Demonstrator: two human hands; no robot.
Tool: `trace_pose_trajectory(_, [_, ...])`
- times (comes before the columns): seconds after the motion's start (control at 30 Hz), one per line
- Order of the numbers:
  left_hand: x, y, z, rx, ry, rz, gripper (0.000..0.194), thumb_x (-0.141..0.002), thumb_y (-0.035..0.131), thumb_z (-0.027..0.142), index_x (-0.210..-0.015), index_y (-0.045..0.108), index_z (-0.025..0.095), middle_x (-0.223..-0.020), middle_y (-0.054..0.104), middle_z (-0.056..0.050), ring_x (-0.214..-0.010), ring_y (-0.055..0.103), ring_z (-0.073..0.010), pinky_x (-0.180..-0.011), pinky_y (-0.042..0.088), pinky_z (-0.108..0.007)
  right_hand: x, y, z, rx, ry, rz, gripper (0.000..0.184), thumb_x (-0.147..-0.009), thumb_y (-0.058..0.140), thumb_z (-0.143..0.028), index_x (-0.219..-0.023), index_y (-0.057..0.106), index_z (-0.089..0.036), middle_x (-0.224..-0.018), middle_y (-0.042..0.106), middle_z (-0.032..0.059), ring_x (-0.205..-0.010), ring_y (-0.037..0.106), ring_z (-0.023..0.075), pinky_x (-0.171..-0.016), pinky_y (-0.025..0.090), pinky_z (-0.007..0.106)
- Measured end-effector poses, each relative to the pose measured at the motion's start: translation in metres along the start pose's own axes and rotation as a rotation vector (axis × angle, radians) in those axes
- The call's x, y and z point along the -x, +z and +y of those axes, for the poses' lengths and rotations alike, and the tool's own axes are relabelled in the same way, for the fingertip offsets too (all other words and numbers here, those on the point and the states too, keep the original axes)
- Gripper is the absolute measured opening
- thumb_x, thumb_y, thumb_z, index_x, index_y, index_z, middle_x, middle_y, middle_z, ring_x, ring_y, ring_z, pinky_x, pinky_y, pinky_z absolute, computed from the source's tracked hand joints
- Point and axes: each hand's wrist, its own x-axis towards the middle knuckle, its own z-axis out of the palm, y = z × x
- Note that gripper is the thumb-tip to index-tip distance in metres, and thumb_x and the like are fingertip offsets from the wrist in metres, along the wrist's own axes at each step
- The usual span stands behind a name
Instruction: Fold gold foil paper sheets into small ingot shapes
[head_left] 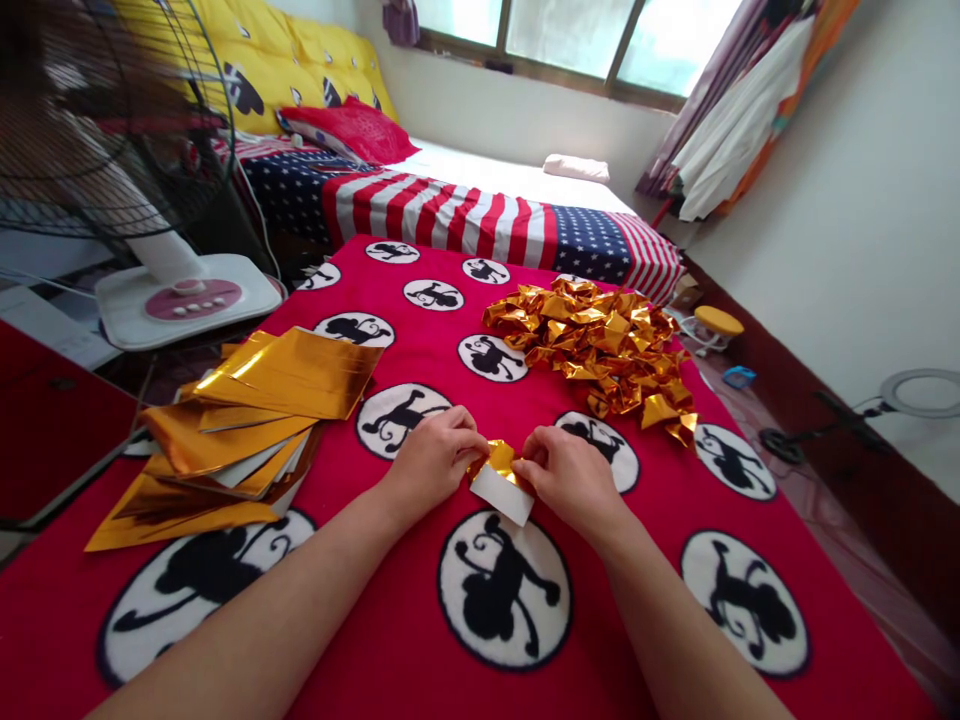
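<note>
My left hand (435, 455) and my right hand (568, 473) meet over a red blanket (420, 640) printed with black monkey figures in white circles. Both pinch one small piece of gold foil paper (501, 482), folded so its white back shows below. A loose stack of flat gold foil sheets (247, 420) lies to the left of my left hand. A heap of folded gold foil pieces (600, 345) sits beyond my right hand, a little to the right.
A standing fan (112, 130) with a white base (187, 300) is at the far left. A bed with a stars-and-stripes cover (480, 215) and a red pillow (352, 130) lies behind. A ring light (922, 395) rests on the floor at right.
</note>
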Motion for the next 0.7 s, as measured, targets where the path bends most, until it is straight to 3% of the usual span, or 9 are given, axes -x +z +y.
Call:
trace_pose_trajectory(0.2, [-0.001,-0.005,0.005,-0.010,-0.020,-0.055,0.014,-0.079,0.064,0.012,-0.078,0.074,0.022,-0.090,0.063,-0.003,-0.084,0.059,-0.0165,-0.081,0.046,-0.029,0.010,-0.002,0.006,-0.169,-0.011,-0.009,0.011,-0.074,0.065,-0.027,-0.065,0.062,-0.022,-0.067,0.064,-0.0010,-0.060,0.056,0.0143,-0.055,0.035,0.025])
trace_pose_trajectory(0.33, [-0.004,-0.007,0.009,-0.003,-0.038,-0.088,0.012,-0.075,0.067,0.011,-0.081,0.070,0.021,-0.082,0.066,-0.002,-0.080,0.059,-0.0170,-0.077,0.045,-0.029,0.012,0.006,0.011,-0.561,-0.001,-0.095,0.008,-0.074,0.064,-0.028,-0.074,0.060,-0.021,-0.066,0.066,-0.0010,-0.057,0.058,0.0141,-0.052,0.040,0.024])
trace_pose_trajectory(0.43, [-0.005,-0.007,0.007,0.054,-0.085,-0.084,0.027,-0.070,0.070,0.011,-0.095,0.067,0.022,-0.076,0.066,0.001,-0.075,0.059,-0.0161,-0.072,0.045,-0.028,0.012,0.011,0.013,-0.847,-0.026,-0.121,0.011,-0.073,0.066,-0.027,-0.078,0.060,-0.019,-0.070,0.065,-0.0003,-0.059,0.059,0.0137,-0.053,0.044,0.024])
trace_pose_trajectory(0.53, [-0.005,-0.006,0.001,0.167,-0.140,-0.103,0.033,-0.067,0.072,0.011,-0.097,0.067,0.022,-0.071,0.066,0.003,-0.068,0.059,-0.0141,-0.067,0.045,-0.025,0.013,0.012,0.014,-1.008,-0.042,-0.130,0.010,-0.072,0.068,-0.025,-0.077,0.061,-0.018,-0.069,0.064,-0.0009,-0.060,0.057,0.0127,-0.055,0.045,0.023])
trace_pose_trajectory(0.7, [-0.012,-0.018,-0.009,0.502,-0.312,-0.178,0.015,-0.064,0.072,0.018,-0.078,0.066,0.015,-0.064,0.065,0.001,-0.058,0.059,-0.0122,-0.056,0.045,-0.022,0.015,0.010,0.010,-1.106,-0.057,-0.143,0.009,-0.072,0.069,-0.024,-0.074,0.064,-0.018,-0.069,0.064,-0.0016,-0.062,0.058,0.0120,-0.059,0.046,0.023])
